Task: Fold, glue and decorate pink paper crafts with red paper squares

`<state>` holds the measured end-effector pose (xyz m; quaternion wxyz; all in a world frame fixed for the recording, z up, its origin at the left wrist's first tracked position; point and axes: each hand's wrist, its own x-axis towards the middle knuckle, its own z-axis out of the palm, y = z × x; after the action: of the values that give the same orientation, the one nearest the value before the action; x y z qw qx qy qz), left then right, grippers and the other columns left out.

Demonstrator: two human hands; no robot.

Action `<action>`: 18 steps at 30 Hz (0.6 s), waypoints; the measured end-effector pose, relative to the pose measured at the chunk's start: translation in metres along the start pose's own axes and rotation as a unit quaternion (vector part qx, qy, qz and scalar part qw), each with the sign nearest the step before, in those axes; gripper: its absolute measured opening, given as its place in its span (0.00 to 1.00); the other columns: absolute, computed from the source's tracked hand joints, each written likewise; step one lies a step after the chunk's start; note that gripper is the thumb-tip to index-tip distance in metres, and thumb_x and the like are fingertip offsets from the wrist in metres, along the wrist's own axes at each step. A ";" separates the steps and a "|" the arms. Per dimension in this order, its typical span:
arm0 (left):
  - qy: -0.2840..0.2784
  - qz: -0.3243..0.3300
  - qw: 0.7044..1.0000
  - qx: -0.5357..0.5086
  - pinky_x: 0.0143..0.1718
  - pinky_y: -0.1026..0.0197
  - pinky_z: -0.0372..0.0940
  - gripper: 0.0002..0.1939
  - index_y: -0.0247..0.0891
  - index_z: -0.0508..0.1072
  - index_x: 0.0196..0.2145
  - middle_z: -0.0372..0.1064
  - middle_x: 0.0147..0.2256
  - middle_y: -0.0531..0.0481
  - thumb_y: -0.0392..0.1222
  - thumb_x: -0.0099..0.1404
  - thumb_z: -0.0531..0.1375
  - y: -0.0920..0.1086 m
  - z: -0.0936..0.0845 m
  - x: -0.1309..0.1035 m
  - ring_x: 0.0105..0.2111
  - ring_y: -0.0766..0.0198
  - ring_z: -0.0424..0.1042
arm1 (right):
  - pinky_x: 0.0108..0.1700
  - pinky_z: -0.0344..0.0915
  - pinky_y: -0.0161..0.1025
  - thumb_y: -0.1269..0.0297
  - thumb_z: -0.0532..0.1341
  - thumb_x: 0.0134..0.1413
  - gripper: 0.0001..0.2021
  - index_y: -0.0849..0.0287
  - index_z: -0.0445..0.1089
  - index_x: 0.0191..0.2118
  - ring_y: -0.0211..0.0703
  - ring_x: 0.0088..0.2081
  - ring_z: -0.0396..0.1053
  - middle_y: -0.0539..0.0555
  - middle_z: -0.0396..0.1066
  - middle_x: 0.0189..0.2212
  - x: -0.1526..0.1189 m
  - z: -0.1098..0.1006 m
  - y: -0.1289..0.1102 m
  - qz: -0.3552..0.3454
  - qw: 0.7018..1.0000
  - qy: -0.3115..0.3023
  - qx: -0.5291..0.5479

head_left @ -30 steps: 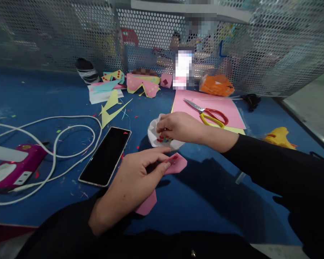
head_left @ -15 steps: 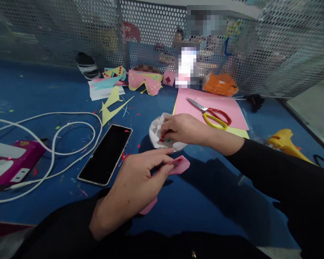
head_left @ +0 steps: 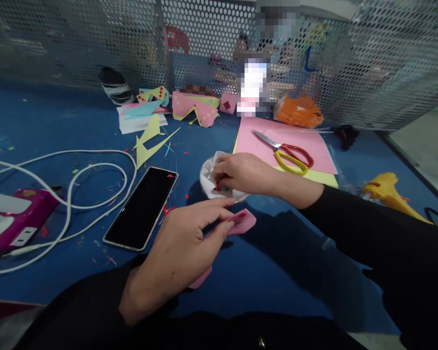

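My left hand (head_left: 186, 245) grips a folded pink paper piece (head_left: 245, 222) between thumb and fingers, low over the blue table. One end of the paper sticks out past the fingertips and another part shows below the palm. My right hand (head_left: 243, 172) reaches into a white paper-lined bowl (head_left: 207, 181), its fingers bent together and pointing down. Small red and bluish bits show under those fingertips. Whether a bit is pinched between them is hidden.
A black phone (head_left: 142, 209) lies left of my left hand, near a white cable (head_left: 71, 204) and a magenta power strip (head_left: 25, 216). Red-and-yellow scissors (head_left: 290, 154) rest on pink paper sheets (head_left: 250, 133). Paper masks (head_left: 195, 108) stand behind; a yellow glue gun (head_left: 385, 189) lies right.
My right hand has shifted slightly left within the bowl, fingers still bent downward. The left hand keeps its hold on the pink paper. The view has shifted very slightly.
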<state>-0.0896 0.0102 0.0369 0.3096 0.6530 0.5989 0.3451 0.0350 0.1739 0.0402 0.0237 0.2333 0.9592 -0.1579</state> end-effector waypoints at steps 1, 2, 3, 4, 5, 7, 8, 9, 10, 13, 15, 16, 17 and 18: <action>0.000 0.001 1.000 -0.001 0.55 0.57 0.68 0.09 0.46 0.82 0.37 0.79 0.49 0.54 0.38 0.66 0.61 0.000 0.000 0.000 0.51 0.59 0.77 | 0.33 0.51 0.36 0.72 0.59 0.56 0.07 0.59 0.76 0.35 0.35 0.33 0.62 0.53 0.73 0.38 0.001 0.000 0.000 0.001 1.000 -0.004 -0.002; 0.001 0.002 1.000 -0.002 0.55 0.57 0.68 0.09 0.46 0.82 0.37 0.79 0.49 0.54 0.38 0.66 0.60 0.000 0.000 0.000 0.51 0.60 0.77 | 0.33 0.50 0.36 0.71 0.59 0.56 0.07 0.59 0.75 0.35 0.35 0.32 0.62 0.53 0.73 0.38 0.001 0.001 0.001 0.002 1.000 -0.008 -0.004; 0.000 0.003 1.000 -0.002 0.55 0.58 0.68 0.09 0.46 0.82 0.37 0.79 0.49 0.54 0.38 0.66 0.60 0.000 0.000 0.000 0.51 0.60 0.77 | 0.33 0.50 0.36 0.71 0.59 0.56 0.06 0.60 0.75 0.35 0.36 0.32 0.62 0.53 0.73 0.38 0.002 0.001 0.001 0.002 1.000 -0.013 -0.007; 0.001 0.004 1.000 -0.003 0.55 0.58 0.68 0.09 0.46 0.82 0.37 0.79 0.49 0.54 0.38 0.66 0.60 0.001 -0.001 0.000 0.51 0.60 0.77 | 0.32 0.50 0.36 0.71 0.59 0.56 0.06 0.60 0.75 0.35 0.36 0.32 0.62 0.54 0.73 0.38 0.002 0.001 0.001 0.002 1.000 -0.019 -0.010; 0.001 0.004 1.000 -0.003 0.55 0.58 0.68 0.09 0.45 0.82 0.37 0.79 0.48 0.54 0.38 0.66 0.61 0.002 -0.001 0.000 0.51 0.61 0.77 | 0.32 0.50 0.36 0.71 0.59 0.56 0.06 0.60 0.74 0.35 0.36 0.32 0.62 0.54 0.73 0.38 0.003 0.001 0.001 0.002 1.000 -0.023 -0.012; 0.002 0.003 1.000 -0.004 0.55 0.59 0.68 0.08 0.45 0.82 0.36 0.79 0.48 0.54 0.38 0.66 0.61 0.002 -0.002 0.001 0.51 0.61 0.77 | 0.32 0.50 0.36 0.71 0.59 0.55 0.06 0.61 0.74 0.36 0.36 0.32 0.62 0.54 0.73 0.37 0.003 0.001 0.001 -0.001 1.000 -0.026 -0.013; 0.002 0.003 1.000 -0.004 0.55 0.58 0.68 0.08 0.45 0.82 0.36 0.79 0.48 0.54 0.38 0.66 0.61 0.003 -0.002 0.001 0.50 0.61 0.77 | 0.32 0.50 0.36 0.71 0.60 0.55 0.05 0.61 0.74 0.36 0.36 0.32 0.62 0.54 0.73 0.37 0.003 0.000 0.001 -0.002 1.000 -0.025 -0.011; 0.002 0.003 1.000 -0.005 0.55 0.58 0.68 0.08 0.45 0.82 0.36 0.79 0.48 0.54 0.37 0.66 0.61 0.003 -0.002 0.001 0.50 0.60 0.77 | 0.32 0.50 0.36 0.72 0.60 0.55 0.05 0.61 0.74 0.36 0.35 0.31 0.61 0.54 0.73 0.37 0.003 0.000 0.002 -0.003 1.000 -0.024 -0.007; 0.003 0.004 1.000 -0.005 0.55 0.58 0.68 0.09 0.45 0.82 0.36 0.79 0.48 0.54 0.37 0.66 0.61 0.003 -0.002 0.001 0.50 0.60 0.77 | 0.32 0.50 0.36 0.72 0.60 0.55 0.06 0.61 0.74 0.36 0.35 0.31 0.62 0.54 0.73 0.38 0.002 0.000 0.002 -0.005 1.000 -0.021 -0.003; 0.004 0.006 1.000 -0.005 0.55 0.58 0.68 0.09 0.46 0.81 0.36 0.79 0.48 0.54 0.37 0.66 0.61 0.002 -0.001 0.001 0.50 0.60 0.77 | 0.33 0.52 0.36 0.73 0.59 0.54 0.06 0.60 0.74 0.34 0.35 0.32 0.63 0.54 0.74 0.37 0.001 -0.001 0.003 -0.011 1.000 -0.012 0.021; 0.006 0.005 1.000 -0.004 0.55 0.59 0.68 0.08 0.46 0.81 0.36 0.79 0.48 0.55 0.37 0.66 0.61 0.001 -0.001 0.001 0.50 0.61 0.77 | 0.34 0.53 0.36 0.74 0.59 0.53 0.07 0.60 0.74 0.34 0.36 0.32 0.65 0.53 0.75 0.35 0.000 -0.002 0.004 -0.009 0.999 -0.010 0.043; 0.007 0.005 1.000 -0.003 0.55 0.59 0.68 0.08 0.46 0.81 0.36 0.79 0.48 0.55 0.37 0.66 0.61 0.001 -0.001 0.001 0.50 0.61 0.77 | 0.34 0.53 0.36 0.74 0.59 0.53 0.07 0.60 0.74 0.33 0.36 0.32 0.66 0.53 0.75 0.35 0.000 -0.002 0.004 -0.006 0.999 -0.011 0.053; 0.006 0.006 1.000 -0.001 0.55 0.59 0.68 0.08 0.46 0.81 0.36 0.79 0.48 0.55 0.37 0.66 0.61 0.001 -0.002 0.001 0.50 0.61 0.77 | 0.34 0.54 0.36 0.75 0.59 0.53 0.07 0.60 0.74 0.34 0.36 0.32 0.66 0.53 0.76 0.34 0.000 -0.003 0.004 -0.001 0.998 -0.013 0.059; 0.007 0.007 1.000 0.001 0.55 0.60 0.68 0.08 0.46 0.81 0.36 0.79 0.48 0.55 0.37 0.66 0.61 0.001 -0.002 0.001 0.50 0.62 0.77 | 0.34 0.54 0.36 0.75 0.59 0.53 0.07 0.60 0.74 0.35 0.36 0.32 0.67 0.53 0.76 0.34 0.000 -0.003 0.004 0.006 0.998 -0.013 0.061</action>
<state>-0.0905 0.0107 0.0390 0.3024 0.6552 0.5969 0.3508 0.0371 0.1784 0.0417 0.0226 0.2377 0.9460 -0.2192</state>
